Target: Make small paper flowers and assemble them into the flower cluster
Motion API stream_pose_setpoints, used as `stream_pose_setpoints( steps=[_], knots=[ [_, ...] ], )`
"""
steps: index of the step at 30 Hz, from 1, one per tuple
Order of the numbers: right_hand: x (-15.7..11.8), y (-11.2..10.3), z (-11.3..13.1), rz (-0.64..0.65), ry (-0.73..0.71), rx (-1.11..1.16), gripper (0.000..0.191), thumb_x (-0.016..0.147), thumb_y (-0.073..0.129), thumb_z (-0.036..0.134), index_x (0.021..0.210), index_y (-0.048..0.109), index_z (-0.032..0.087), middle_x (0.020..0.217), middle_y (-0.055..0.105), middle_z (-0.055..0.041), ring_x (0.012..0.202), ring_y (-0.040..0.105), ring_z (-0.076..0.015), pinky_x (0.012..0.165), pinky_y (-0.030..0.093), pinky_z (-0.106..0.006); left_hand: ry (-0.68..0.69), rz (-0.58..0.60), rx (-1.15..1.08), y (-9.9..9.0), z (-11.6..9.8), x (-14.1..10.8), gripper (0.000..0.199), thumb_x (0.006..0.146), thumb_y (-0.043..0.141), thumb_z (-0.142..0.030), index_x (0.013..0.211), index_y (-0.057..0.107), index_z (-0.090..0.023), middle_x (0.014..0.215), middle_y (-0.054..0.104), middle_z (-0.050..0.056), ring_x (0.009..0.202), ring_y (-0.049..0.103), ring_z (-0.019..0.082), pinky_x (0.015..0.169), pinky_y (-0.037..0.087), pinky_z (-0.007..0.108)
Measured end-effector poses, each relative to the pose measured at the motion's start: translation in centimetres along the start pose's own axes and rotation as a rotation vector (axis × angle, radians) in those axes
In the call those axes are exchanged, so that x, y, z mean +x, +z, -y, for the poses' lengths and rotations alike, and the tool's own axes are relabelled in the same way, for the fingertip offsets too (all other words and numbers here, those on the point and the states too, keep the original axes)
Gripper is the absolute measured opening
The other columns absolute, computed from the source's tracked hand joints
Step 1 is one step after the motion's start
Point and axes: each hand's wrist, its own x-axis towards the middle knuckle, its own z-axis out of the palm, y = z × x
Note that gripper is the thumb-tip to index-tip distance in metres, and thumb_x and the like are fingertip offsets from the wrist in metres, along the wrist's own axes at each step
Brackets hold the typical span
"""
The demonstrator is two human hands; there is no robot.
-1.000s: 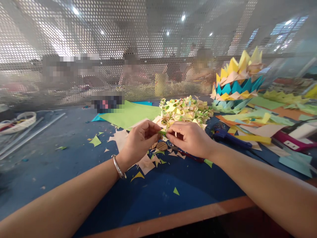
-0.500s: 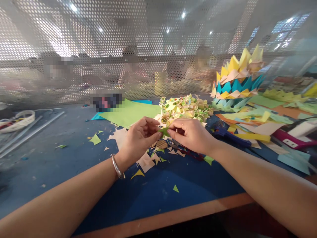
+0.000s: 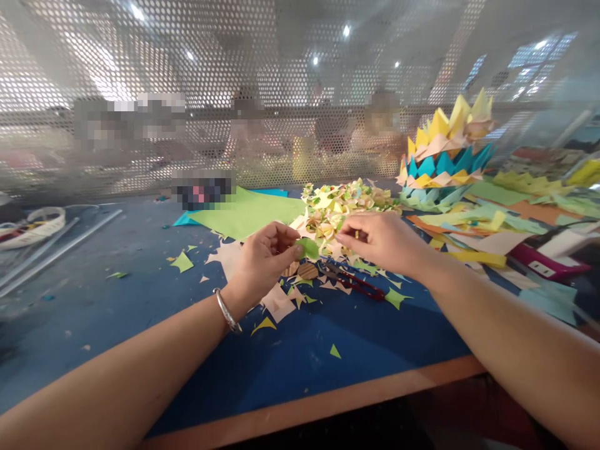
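Observation:
Between the thumb and fingers of my left hand [image 3: 268, 259] is a small rounded piece of green paper [image 3: 309, 248]. My right hand [image 3: 382, 240] is apart from it, a little to the right, its thumb and fingers drawn together in a pinch; whether anything is in them I cannot make out. Just behind both hands rises a heap of small folded paper pieces [image 3: 349, 203] in pale yellow, pink and green. Below the hands lie striped brown discs [image 3: 307, 271] and a slim tool with a dark red handle [image 3: 363, 284], perhaps scissors.
Paper scraps [image 3: 279, 303] litter the blue table [image 3: 225, 381]. A large green sheet [image 3: 248, 212] lies behind my left hand. At the right stand a tiered paper model [image 3: 445, 153] and loose strips [image 3: 482, 257]. A white basket [image 3: 44, 228] is far left, before a perforated screen [image 3: 197, 81].
My right hand has let go of the green paper and moved right. My left hand keeps the paper, which now shows as a flatter, rounded piece.

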Motion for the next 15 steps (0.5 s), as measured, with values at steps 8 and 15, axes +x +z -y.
stream_pose_setpoints(
  steps=[8,15],
  knots=[
    [-5.8,-3.7,-6.4,0.013,0.352,-0.217,0.025,0.085,0.059,0.045,0.079,0.069,0.023,0.074,0.070,-0.0035,0.062,0.061,-0.0187,0.062,0.042,-0.033,-0.044,0.001,-0.045,0.0,0.0,-0.1,0.015,0.074,0.072,-0.023,0.082,0.060,-0.017,0.072,0.061,-0.001,0.062,0.056,0.009,0.056,0.047,0.023],
    [-9.3,-3.6,-10.0,0.033,0.446,-0.275,0.026,0.077,0.067,0.035,0.098,0.063,0.021,0.102,0.071,-0.0123,0.088,0.068,-0.0275,0.077,0.048,-0.037,-0.058,-0.029,-0.049,0.0,0.2,0.2,0.013,0.074,0.070,-0.019,0.081,0.060,-0.016,0.073,0.061,0.000,0.063,0.055,0.009,0.056,0.046,0.022]
  ],
)
